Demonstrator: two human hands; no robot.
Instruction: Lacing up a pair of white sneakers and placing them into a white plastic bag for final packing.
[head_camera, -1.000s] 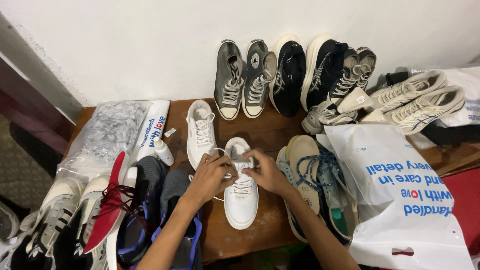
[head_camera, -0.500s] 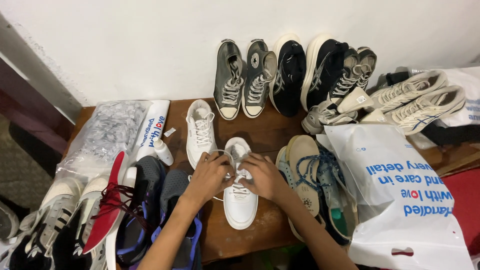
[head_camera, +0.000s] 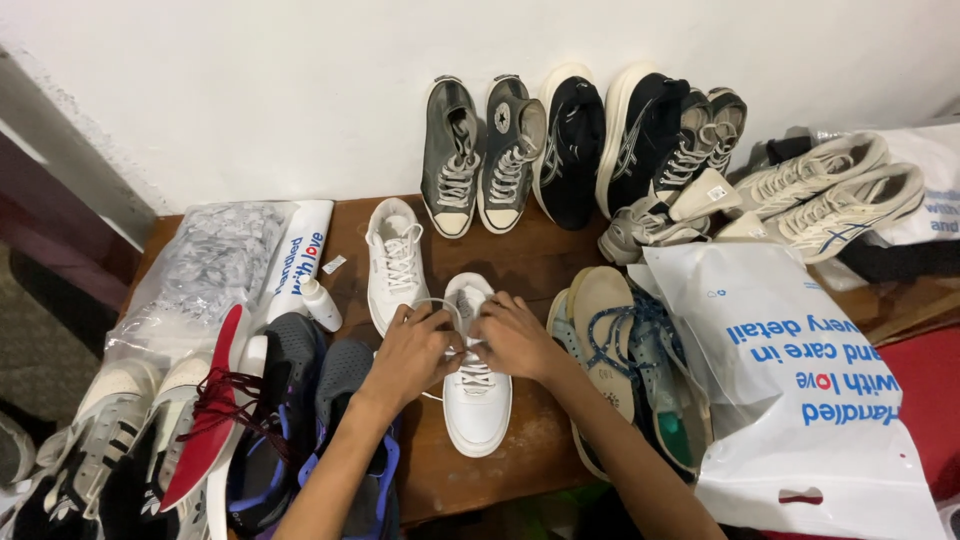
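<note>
While both hands grip laces, white sneaker

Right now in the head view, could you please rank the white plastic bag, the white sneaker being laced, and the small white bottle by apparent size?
1. White plastic bag, largest by far.
2. White sneaker under both hands.
3. Small white bottle, smallest.
All lie at about the same distance from the camera, so the order is dependable.

Sneaker centre on table, both hands on its laces: left hand, right hand. Second sneaker just behind-left. Bottle further left. Bag right. Shoe row behind, against wall.
</note>
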